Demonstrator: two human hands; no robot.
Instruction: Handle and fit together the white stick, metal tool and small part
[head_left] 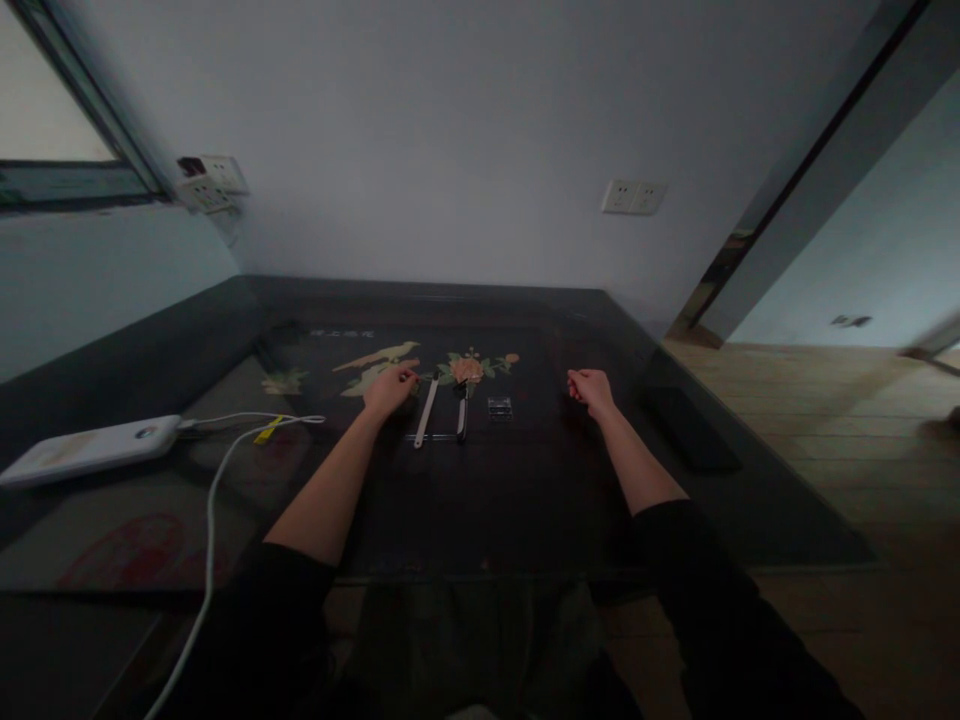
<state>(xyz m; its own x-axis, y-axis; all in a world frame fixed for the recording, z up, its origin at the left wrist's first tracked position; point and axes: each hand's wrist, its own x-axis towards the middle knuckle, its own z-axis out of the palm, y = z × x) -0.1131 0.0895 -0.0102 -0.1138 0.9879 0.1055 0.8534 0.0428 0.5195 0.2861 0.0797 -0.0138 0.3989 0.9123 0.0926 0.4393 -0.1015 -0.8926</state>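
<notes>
My left hand (pixel 388 388) rests on the dark glass-topped table (pixel 525 500), fingers curled, its fingertips close to the upper end of a white slim tool (pixel 426 412); whether it touches the tool is unclear. Right beside that lies a dark-handled tool (pixel 462 412), and a thin metal piece crosses below both. A small clear box (pixel 499 406) sits further right. My right hand (pixel 591 389) lies loosely curled on the table, apart from all these things, holding nothing visible.
A white power bank (pixel 86 448) with a white cable (pixel 217 480) lies at the left. A dark flat object (pixel 690 425) lies near the table's right edge. Wall sockets (pixel 634 197) are on the wall behind. Wooden floor (pixel 825 420) lies to the right.
</notes>
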